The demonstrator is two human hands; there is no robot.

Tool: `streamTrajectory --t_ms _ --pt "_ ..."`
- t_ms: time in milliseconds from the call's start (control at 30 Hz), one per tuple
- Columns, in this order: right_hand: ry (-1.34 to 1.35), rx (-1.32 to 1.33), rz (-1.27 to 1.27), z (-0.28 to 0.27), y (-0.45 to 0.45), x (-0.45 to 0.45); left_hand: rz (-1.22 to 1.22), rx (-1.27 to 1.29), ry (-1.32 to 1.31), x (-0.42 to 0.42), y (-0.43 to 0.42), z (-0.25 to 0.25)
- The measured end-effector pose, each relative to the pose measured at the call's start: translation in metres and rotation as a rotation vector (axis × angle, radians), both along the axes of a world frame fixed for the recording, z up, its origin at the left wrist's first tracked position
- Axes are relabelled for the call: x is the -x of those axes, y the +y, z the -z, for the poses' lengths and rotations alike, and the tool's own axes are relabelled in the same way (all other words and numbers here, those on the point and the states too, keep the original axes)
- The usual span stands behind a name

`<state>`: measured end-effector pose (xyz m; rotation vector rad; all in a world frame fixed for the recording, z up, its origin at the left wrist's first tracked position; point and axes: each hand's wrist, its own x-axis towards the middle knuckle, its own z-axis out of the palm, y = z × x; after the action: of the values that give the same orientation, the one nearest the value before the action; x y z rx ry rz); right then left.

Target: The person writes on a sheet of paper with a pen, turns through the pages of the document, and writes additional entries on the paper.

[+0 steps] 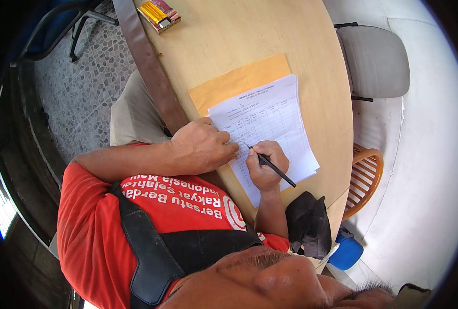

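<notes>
My right hand (pixel 267 165) is closed around a black pen (pixel 277 169), its tip touching a printed form (pixel 278 118). The form is a table with ruled columns and some handwriting in its upper rows. It lies on top of a small stack of white sheets, over a brown envelope (pixel 239 82) that sticks out at the far side. My left hand (pixel 203 147) rests curled into a loose fist at the left edge of the sheets, its knuckles up. Nothing shows in its fingers, whose undersides are hidden.
A cigarette pack (pixel 171 16) with a yellow lighter (pixel 154 14) on it lies at the far left of the wooden table (pixel 229 36). A black cloth bundle (pixel 309 224) sits by my right forearm. A grey chair (pixel 376 62), wooden chair (pixel 365 180) and blue container (pixel 346 252) stand right.
</notes>
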<state>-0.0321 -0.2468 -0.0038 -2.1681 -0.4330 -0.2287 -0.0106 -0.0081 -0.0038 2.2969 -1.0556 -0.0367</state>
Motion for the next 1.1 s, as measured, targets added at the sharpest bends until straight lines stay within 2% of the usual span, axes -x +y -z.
streamTrajectory --t_ms 1100 --pt "-0.008 0.004 0.019 -0.0002 0.0007 0.0007 0.012 -0.024 0.021 -0.0003 -0.0006 -0.0018"
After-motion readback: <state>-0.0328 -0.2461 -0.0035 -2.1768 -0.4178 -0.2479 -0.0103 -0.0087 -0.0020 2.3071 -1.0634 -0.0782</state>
